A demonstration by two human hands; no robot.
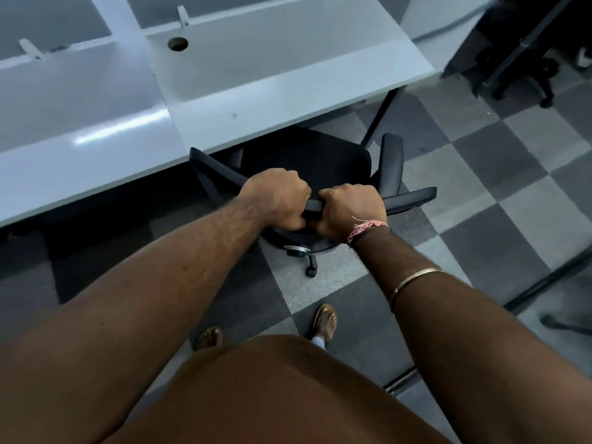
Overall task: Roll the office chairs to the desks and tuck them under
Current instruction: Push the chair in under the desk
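Note:
A black office chair point(320, 161) stands at the front edge of a white desk point(288, 91), its seat partly under the desktop. Both of my hands hold the top edge of the chair's backrest, side by side. My left hand point(278, 197) grips it with fingers curled over the rim. My right hand point(352, 209) grips it just to the right, a pink thread band at the wrist. One armrest point(392, 161) sticks out right of the desk's black leg point(379, 116). A caster point(310, 270) shows below the backrest.
A second white desk point(80, 123) adjoins on the left. Another dark chair base point(525, 81) stands at the upper right on the grey checkered carpet point(480, 187). A black floor strip point(544, 283) runs at the right. My feet are just behind the chair.

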